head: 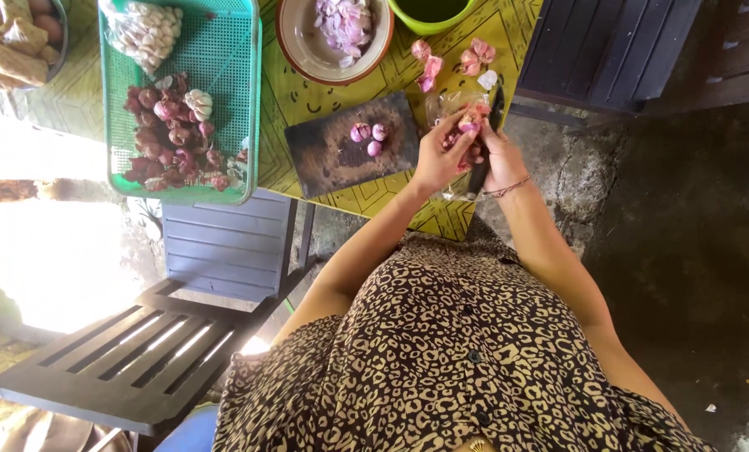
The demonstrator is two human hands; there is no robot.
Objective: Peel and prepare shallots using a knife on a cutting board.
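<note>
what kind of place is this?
Probably a home outdoor cooking spot. Both hands peel a shallot over a yellow-clothed table, beside a dark chopping board, a green basket of shallots, slatted chairs and a concrete floor.

A home's outdoor cooking spot: patterned table (324, 96), slatted chairs (153, 351), concrete floor (684, 251), green tray (224, 59) of shallots (169, 138).

- One view only, from a camera worn on the person's head, facing steeply down the patterned dress.
- The table (307, 92) runs along the top edge (farthest from the lens), the chair (157, 351) sits lower left.
- Both hands sit near frame centre, at arm's reach from the lens.
</note>
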